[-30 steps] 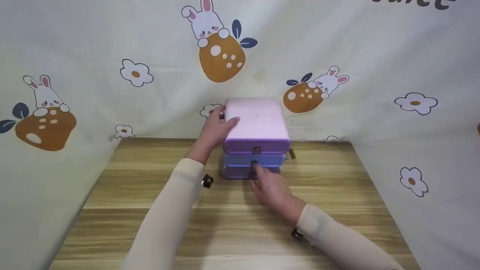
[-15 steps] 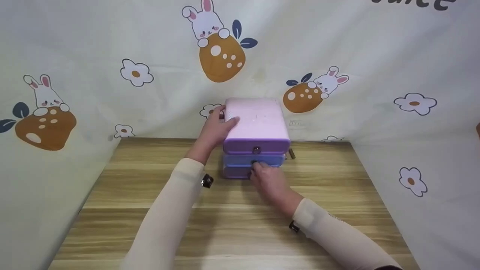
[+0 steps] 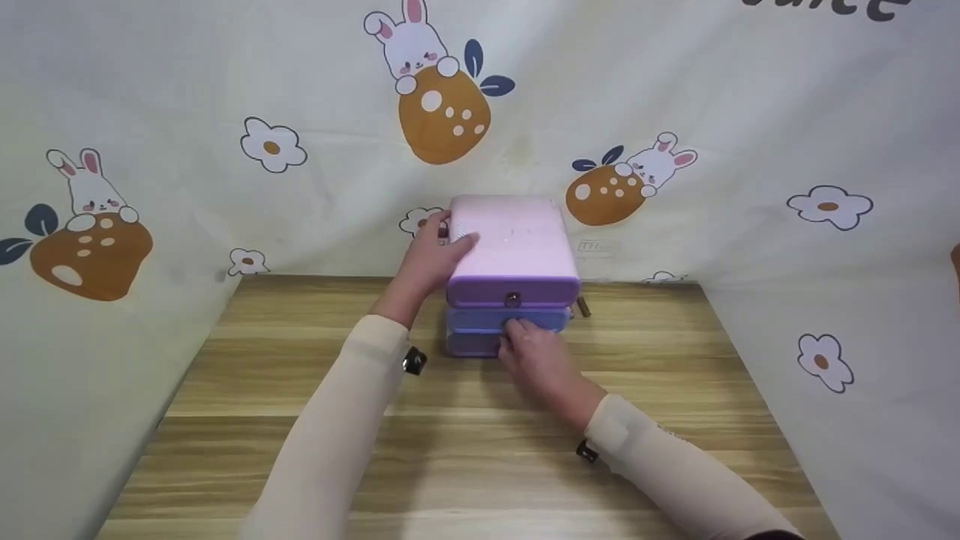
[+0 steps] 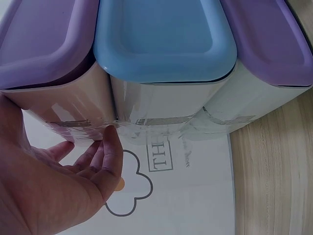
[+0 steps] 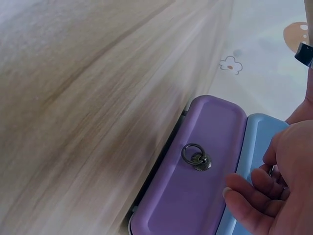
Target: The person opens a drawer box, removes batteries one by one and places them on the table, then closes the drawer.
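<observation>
The three-tier drawer box (image 3: 514, 240) stands by the far edge of the wooden table (image 3: 337, 457), a patterned cloth (image 3: 337, 75) rising just behind it. The left hand (image 3: 427, 259) grips its far-left edge, thumb on the pink top, fingers bent against the left side. The right hand (image 3: 544, 367), fingers curled, pinches the ring pull (image 5: 271, 170) of the blue middle drawer (image 3: 476, 320) (mostly hidden by the fingers). Above it, the top purple drawer (image 3: 480, 292) shows a dark gap along its edge; below, the bottom purple drawer (image 3: 472, 344) has its own ring (image 5: 193, 155) standing free of the fingertips. Bare wood gives room left of the box and at its near side, between the forearms; a small brown cylinder (image 3: 584, 307) lies just right.
</observation>
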Available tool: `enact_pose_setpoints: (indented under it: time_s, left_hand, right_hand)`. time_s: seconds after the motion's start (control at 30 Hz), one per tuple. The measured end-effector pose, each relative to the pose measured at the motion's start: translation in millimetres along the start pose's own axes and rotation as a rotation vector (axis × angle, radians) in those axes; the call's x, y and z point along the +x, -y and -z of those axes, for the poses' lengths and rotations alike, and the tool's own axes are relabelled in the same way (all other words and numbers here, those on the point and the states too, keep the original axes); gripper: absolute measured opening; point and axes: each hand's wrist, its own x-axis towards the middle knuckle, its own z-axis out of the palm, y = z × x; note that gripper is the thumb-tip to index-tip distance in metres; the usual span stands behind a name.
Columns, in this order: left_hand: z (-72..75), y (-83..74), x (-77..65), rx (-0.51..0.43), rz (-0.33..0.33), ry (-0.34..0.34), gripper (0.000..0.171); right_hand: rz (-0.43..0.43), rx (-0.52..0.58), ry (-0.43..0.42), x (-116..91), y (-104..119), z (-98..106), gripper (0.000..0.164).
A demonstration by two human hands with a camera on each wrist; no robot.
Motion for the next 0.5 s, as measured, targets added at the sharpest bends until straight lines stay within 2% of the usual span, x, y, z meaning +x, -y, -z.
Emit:
enact_pose_setpoints:
  time_s: [0.23, 0.5]
  left_hand:
    - [1.1, -3.5, 0.2, 0.002, 0.028, 0.015, 0.088]
    - [0.4, -4.6, -2.4, -0.006, 0.016, 0.004, 0.086]
  right_hand:
    - [-0.013, 0.028, 0.021, 1.4, -0.6, 3.5, 0.012]
    - [0.019, 0.0, 0.003, -1.7, 1.3, 7.5, 0.015]
